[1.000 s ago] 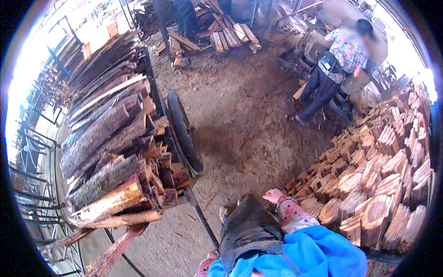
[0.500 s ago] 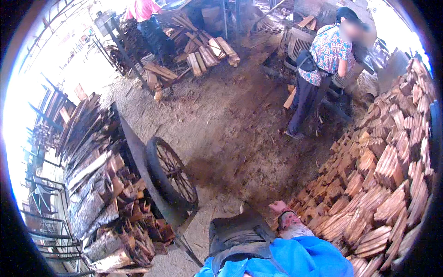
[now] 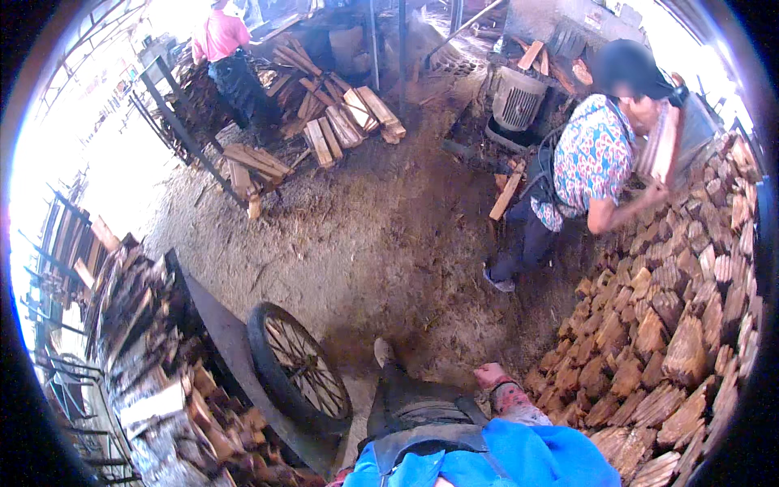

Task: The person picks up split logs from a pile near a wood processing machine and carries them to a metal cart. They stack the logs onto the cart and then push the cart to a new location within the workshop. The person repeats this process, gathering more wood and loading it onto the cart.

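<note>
My right hand [image 3: 492,377] hangs at my side, low in the view. Its fingers look curled and nothing shows in them. It is just left of the stacked split firewood [image 3: 678,325], close to the pile's lower edge but apart from it. Below it are my blue sleeve [image 3: 519,454] and my dark trouser leg [image 3: 410,402]. My left hand is out of view.
A loaded wood cart [image 3: 174,365] with a spoked wheel [image 3: 297,375] stands at my left. A person in a patterned shirt [image 3: 586,166] lifts a split log [image 3: 661,144] at the firewood wall. Another person in pink [image 3: 223,36] works by loose planks [image 3: 341,122]. A motor [image 3: 518,99] sits behind on sawdust ground.
My view has swung away from the cart, which now sits lower left. The person in the patterned shirt is nearer and has raised a log to the stack. My right hand stays at my side.
</note>
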`<action>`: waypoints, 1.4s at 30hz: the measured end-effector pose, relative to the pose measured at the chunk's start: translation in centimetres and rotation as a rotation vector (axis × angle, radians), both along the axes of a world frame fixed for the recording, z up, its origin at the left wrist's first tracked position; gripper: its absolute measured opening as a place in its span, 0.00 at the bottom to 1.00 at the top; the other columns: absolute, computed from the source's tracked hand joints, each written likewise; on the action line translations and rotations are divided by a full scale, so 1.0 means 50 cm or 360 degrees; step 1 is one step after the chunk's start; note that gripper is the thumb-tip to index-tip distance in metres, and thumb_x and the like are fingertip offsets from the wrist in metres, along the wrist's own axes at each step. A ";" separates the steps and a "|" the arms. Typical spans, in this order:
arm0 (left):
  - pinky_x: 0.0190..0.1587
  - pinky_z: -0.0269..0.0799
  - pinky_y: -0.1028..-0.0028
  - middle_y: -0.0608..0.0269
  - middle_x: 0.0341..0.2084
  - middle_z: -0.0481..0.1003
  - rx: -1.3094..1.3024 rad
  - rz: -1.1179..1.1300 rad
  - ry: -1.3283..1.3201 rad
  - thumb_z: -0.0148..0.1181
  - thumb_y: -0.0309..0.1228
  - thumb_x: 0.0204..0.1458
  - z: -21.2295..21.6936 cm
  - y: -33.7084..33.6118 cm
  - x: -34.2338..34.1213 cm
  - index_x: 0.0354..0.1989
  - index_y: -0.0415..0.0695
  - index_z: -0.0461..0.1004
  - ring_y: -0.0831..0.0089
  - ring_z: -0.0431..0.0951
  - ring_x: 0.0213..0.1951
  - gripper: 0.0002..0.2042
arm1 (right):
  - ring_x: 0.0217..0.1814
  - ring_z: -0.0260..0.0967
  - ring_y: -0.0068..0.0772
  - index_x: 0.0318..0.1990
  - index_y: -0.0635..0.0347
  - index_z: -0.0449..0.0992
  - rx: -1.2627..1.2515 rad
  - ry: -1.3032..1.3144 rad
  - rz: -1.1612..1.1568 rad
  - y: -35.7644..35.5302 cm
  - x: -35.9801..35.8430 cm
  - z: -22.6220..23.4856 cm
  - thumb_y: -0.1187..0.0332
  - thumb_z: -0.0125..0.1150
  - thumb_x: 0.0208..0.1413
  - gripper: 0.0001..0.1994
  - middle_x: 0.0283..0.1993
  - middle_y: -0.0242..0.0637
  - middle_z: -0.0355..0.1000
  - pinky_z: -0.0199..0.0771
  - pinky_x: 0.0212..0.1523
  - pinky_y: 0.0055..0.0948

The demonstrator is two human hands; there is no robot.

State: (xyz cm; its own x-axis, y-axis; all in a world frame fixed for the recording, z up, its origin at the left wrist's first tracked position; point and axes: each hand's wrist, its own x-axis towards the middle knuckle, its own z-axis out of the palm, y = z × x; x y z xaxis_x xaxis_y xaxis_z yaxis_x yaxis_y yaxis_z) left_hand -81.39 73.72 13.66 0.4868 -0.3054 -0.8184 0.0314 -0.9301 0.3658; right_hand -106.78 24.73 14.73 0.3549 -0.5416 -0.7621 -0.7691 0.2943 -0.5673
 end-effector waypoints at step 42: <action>0.40 0.72 0.55 0.42 0.31 0.78 0.0058 -0.0620 -0.0262 0.56 0.52 0.48 0.116 -1.289 0.869 0.32 0.41 0.80 0.44 0.78 0.39 0.23 | 0.25 0.70 0.22 0.34 0.61 0.77 -0.0342 -0.0194 -0.0328 -1.178 0.607 0.141 0.60 0.64 0.54 0.13 0.27 0.31 0.74 0.69 0.26 0.27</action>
State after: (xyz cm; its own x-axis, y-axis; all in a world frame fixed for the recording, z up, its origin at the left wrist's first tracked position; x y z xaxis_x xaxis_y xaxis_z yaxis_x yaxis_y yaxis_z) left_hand -37.94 9.27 19.48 0.4655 -0.4650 -0.7530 -0.3813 -0.8732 0.3035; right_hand -76.41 -34.17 21.79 0.3026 -0.7557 -0.5809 -0.6280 0.3003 -0.7179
